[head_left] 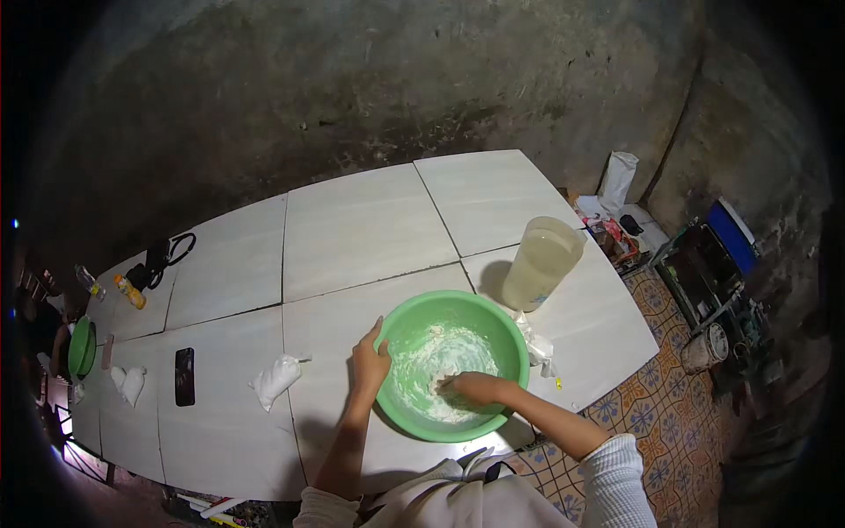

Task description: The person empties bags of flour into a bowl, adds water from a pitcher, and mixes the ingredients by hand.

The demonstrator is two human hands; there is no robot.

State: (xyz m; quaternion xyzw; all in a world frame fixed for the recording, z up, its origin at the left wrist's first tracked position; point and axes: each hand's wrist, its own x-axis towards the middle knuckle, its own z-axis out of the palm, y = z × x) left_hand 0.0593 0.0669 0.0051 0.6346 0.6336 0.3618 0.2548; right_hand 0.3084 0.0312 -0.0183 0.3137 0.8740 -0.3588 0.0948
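Note:
A round green plastic basin [515, 339] stands at the near edge of the tiled table. White floury mixture [451, 348] coats its bottom and inner wall, with small clumps near the middle. My left hand [371, 363] grips the basin's left rim, the thumb up at the edge and the other fingers mostly hidden. My right hand [473, 389] reaches over the near right rim and down into the basin. Its fingers are curled together in the mixture, with their tips hidden by it.
Behind the basin stands a tall translucent container [544, 264] of cloudy liquid; a crumpled white plastic bag [539, 348] lies beside it. Leftward on the tiled table [361, 229] are a tied white bag [279, 380], a black phone [185, 377], a yellow-orange bottle [130, 292] and another green basin [81, 346].

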